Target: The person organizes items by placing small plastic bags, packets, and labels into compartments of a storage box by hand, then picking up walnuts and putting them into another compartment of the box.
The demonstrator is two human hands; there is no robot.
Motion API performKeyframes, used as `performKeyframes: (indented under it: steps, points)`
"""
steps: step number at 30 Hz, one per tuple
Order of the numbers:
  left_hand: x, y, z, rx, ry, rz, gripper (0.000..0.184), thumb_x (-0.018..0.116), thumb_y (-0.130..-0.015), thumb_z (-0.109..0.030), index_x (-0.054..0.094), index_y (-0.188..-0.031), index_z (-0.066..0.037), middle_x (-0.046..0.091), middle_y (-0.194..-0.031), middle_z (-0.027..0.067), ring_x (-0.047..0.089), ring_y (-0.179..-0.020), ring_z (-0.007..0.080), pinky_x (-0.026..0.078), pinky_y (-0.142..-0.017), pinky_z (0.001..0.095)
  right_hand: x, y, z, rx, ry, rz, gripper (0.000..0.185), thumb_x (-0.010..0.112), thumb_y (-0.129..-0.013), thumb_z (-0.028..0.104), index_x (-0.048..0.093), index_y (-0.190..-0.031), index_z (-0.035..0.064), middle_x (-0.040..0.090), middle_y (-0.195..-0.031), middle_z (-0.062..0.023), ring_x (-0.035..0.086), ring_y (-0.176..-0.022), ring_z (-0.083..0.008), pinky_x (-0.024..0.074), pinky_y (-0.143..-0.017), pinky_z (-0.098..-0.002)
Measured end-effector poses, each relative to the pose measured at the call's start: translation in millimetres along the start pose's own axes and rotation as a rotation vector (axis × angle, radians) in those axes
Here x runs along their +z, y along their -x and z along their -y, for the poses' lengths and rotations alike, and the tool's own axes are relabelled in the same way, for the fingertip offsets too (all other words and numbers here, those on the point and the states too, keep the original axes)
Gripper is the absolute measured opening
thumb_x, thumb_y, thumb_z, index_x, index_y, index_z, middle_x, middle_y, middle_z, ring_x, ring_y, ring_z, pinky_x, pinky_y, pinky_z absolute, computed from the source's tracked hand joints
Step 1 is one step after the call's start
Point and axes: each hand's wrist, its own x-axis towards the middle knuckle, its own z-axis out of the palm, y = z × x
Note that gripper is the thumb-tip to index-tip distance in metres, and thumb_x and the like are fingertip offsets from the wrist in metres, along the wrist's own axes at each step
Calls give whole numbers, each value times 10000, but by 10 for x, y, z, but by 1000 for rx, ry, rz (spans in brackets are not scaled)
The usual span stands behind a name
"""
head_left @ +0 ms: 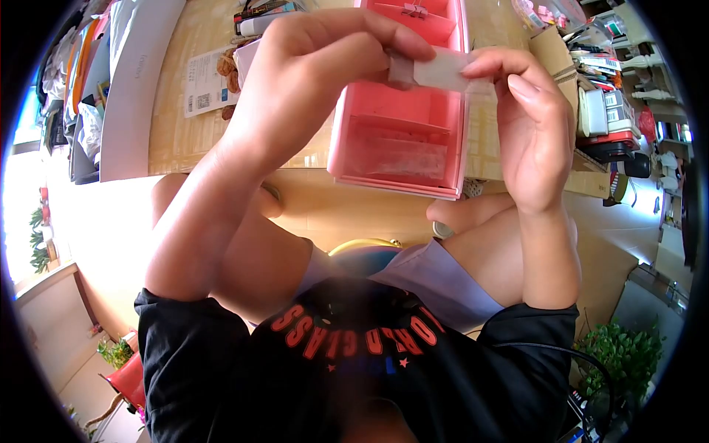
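Note:
A small clear plastic packet with a whitish panel (pixel 439 70) is stretched between my two hands, above a pink divided box (pixel 336 151). My left hand (pixel 306 81) pinches its left end between thumb and forefinger. At the other end, the thumb and forefinger of my right hand (pixel 535 111) grip the right edge, with the remaining fingers curled. What the packet contains, if anything, I cannot make out. Beneath it, the box's front compartment holds a clear plastic sleeve (pixel 406 156), and a pink binder clip (pixel 414 10) shows in the rear compartment.
Walnuts (pixel 227 63) and a printed label sheet (pixel 209 81) lie on the wooden table (pixel 173 140) at left. A white box side (pixel 136 88) borders the table's left. At right stands a cardboard box (pixel 554 55) beside stacked small items (pixel 609 111).

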Motion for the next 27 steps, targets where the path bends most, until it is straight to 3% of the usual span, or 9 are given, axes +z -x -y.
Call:
performKeyframes:
  steps: [5, 6, 9, 13, 14, 17, 19, 23, 27]
  points:
    - [93, 36, -24, 58, -251, -77, 195, 692, -935, 26, 679, -1130, 33, 698, -1021, 56, 664, -1002, 121, 532, -920, 265, 99, 28, -59, 2, 181, -47, 244, 564, -985, -10, 633, -1216, -53, 669, -1151, -109, 615, -1081, -147, 465, -985, -280]
    - [127, 41, -17, 71, -190, -124, 303, 746, -883, 50, 649, -1170, 29, 681, -1011, 39, 661, -991, 114, 533, -909, 268, 127, 10, -89, -43, 136, -82, 297, 609, -966, -61, 621, -1262, -45, 671, -1154, -85, 629, -1055, -129, 488, -943, -258]
    - [136, 70, -100, 125, -475, -80, 344, 741, -887, 36, 617, -1207, 22, 681, -1032, 43, 659, -981, 112, 536, -915, 275, 72, 34, -66, -16, 321, -3, 275, 608, -968, -62, 642, -1240, -39, 672, -1153, -68, 625, -1059, -124, 484, -947, -260]
    - [110, 179, -213, 150, -637, 80, 303, 727, -772, 96, 673, -1060, 21, 697, -986, 62, 675, -951, 139, 533, -887, 295, 28, 84, -9, -86, 533, 148, 204, 653, -870, -123, 698, -1044, -28, 693, -1055, -78, 625, -1017, -184, 489, -914, -306]
    - [120, 211, -234, 124, -653, 85, 290, 743, -732, 91, 686, -1006, 13, 699, -952, 73, 689, -932, 170, 533, -868, 301, 31, 79, 18, -133, 588, 187, 207, 686, -785, -134, 698, -956, -17, 695, -994, -90, 618, -977, -227, 487, -890, -332]
    - [109, 266, -243, 118, -892, 131, 306, 754, -726, 86, 688, -1008, -13, 708, -931, 76, 695, -904, 222, 530, -866, 334, -9, 114, 137, -102, 730, 312, 229, 709, -712, -129, 705, -904, -5, 690, -961, -89, 607, -954, -249, 482, -890, -335]
    - [146, 283, -253, 184, -997, 154, 277, 743, -720, 85, 681, -957, -45, 709, -899, 77, 685, -858, 266, 500, -885, 371, 11, 173, 106, -95, 791, 285, 266, 713, -662, -121, 730, -881, 29, 674, -1064, -98, 579, -1017, -272, 477, -914, -366]
    - [159, 300, -256, 114, -1083, 284, 235, 721, -736, 73, 677, -919, -69, 717, -914, 70, 684, -842, 262, 462, -934, 364, 64, 207, 105, -147, 924, 264, 299, 696, -647, -125, 751, -884, 48, 610, -1270, -114, 542, -1186, -329, 464, -986, -428]
    - [157, 315, -236, 179, -1198, 384, 199, 699, -775, 18, 705, -949, -78, 733, -959, 65, 696, -873, 253, 447, -979, 376, 74, 228, 68, -99, 901, 297, 286, 663, -658, -128, 736, -894, 17, 591, -1325, -131, 505, -1282, -374, 439, -1049, -454]
